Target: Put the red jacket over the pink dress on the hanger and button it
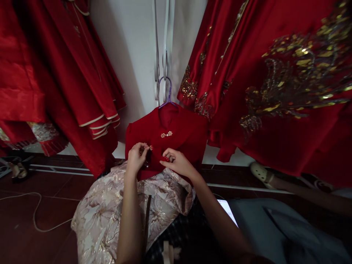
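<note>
A small red jacket (178,132) hangs on a purple hanger (167,96) against the white wall, with a pearly clasp (166,134) fastened near its collar. My left hand (136,157) pinches a second clasp at the jacket's front, fingers closed on it. My right hand (177,161) is beside it, fingers curled and pinching the red cloth at the same closure. Below both hands a pale floral brocade cloth (110,216) lies over my lap.
Long red robes (63,73) hang at the left and a red gown with gold embroidery (288,91) at the right. A white cord (35,212) trails on the dark floor. A lit phone screen (228,211) and grey fabric (275,227) lie at the right.
</note>
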`<state>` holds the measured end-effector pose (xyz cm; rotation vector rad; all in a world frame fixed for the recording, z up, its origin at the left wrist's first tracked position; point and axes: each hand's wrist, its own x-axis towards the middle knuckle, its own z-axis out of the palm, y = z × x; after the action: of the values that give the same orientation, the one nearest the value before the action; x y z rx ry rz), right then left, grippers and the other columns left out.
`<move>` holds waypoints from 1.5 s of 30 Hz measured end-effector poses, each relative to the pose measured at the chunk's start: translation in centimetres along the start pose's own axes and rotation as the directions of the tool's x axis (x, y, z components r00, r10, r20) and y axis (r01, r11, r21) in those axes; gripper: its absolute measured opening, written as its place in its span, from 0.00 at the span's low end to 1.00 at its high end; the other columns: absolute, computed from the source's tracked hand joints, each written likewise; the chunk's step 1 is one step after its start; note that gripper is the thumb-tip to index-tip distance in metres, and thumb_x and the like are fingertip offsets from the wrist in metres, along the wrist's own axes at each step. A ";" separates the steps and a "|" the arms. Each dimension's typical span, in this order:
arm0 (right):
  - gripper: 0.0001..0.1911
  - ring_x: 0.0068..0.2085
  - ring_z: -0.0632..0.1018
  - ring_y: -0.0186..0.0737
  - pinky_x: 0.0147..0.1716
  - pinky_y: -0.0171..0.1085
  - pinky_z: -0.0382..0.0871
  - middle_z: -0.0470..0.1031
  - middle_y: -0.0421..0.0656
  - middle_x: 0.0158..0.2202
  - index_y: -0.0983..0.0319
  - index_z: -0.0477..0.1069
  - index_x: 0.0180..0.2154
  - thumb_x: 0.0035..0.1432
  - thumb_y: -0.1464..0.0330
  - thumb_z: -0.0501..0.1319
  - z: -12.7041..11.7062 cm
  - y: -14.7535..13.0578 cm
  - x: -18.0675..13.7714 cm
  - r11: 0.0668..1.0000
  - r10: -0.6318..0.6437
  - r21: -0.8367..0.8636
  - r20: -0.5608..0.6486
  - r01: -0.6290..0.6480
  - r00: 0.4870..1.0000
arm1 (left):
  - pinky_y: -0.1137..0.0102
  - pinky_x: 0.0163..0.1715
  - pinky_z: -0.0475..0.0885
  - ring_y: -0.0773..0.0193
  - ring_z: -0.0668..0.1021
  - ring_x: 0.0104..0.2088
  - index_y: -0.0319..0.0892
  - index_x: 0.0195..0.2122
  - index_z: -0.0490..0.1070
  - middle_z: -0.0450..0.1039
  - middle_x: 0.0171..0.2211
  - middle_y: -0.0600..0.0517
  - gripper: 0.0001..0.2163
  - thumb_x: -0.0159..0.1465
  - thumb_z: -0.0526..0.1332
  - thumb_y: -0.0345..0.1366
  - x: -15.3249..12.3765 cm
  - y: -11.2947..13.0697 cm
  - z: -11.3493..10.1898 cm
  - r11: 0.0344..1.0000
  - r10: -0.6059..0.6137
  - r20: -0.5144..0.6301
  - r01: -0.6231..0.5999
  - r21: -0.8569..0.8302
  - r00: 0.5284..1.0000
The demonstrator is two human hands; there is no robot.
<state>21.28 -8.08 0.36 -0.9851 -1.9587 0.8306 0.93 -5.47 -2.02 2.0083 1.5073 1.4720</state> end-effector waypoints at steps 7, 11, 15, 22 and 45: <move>0.11 0.28 0.67 0.30 0.28 0.31 0.60 0.66 0.37 0.26 0.62 0.64 0.33 0.48 0.65 0.63 -1.6 0.0 -0.7 1.000 0.028 -0.014 0.210 -0.025 0.977 | 0.72 0.35 0.69 0.66 0.75 0.32 0.42 0.35 0.69 0.72 0.32 0.51 0.08 0.62 0.55 0.40 0.7 2.2 0.2 0.998 0.065 0.021 -0.065 0.003 0.998; 0.16 0.29 0.68 0.31 0.28 0.31 0.61 0.67 0.37 0.27 0.62 0.65 0.33 0.44 0.63 0.66 -3.4 0.5 -1.5 0.997 0.067 -0.070 0.467 -0.038 0.882 | 0.67 0.43 0.67 0.63 0.72 0.41 0.44 0.40 0.70 0.70 0.39 0.49 0.09 0.63 0.54 0.39 3.3 5.0 1.1 0.958 0.253 0.047 -0.257 0.127 0.966; 0.16 0.30 0.69 0.31 0.29 0.31 0.62 0.68 0.38 0.29 0.62 0.65 0.34 0.45 0.62 0.66 -4.3 0.9 -1.9 0.995 0.069 -0.096 0.467 -0.027 0.882 | 0.63 0.45 0.65 0.59 0.69 0.43 0.45 0.41 0.71 0.67 0.40 0.47 0.10 0.63 0.54 0.42 5.7 6.9 2.1 0.872 0.356 0.185 -0.397 0.287 0.916; 0.17 0.31 0.70 0.32 0.30 0.32 0.62 0.69 0.39 0.30 0.62 0.65 0.35 0.46 0.61 0.66 -4.2 1.3 -1.7 0.993 0.073 -0.119 0.480 -0.017 0.874 | 0.62 0.42 0.63 0.57 0.68 0.42 0.42 0.37 0.68 0.67 0.40 0.46 0.10 0.65 0.52 0.41 6.8 7.9 2.6 0.746 0.432 0.345 -0.545 0.383 0.833; 0.49 0.64 0.47 0.62 0.60 0.54 0.44 0.45 0.71 0.62 0.83 0.42 0.60 0.55 0.48 0.52 -3.6 -1.1 11.4 0.947 0.047 -0.199 -0.693 -0.253 0.720 | 0.52 0.43 0.62 0.42 0.72 0.44 0.33 0.52 0.61 0.67 0.46 0.32 0.24 0.52 0.55 0.29 10.6 5.8 -3.5 0.675 0.122 -0.230 0.089 0.732 0.966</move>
<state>19.43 1.81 6.90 -1.3982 -1.3658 0.1912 1.15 -0.58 9.57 2.2713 2.5370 1.2686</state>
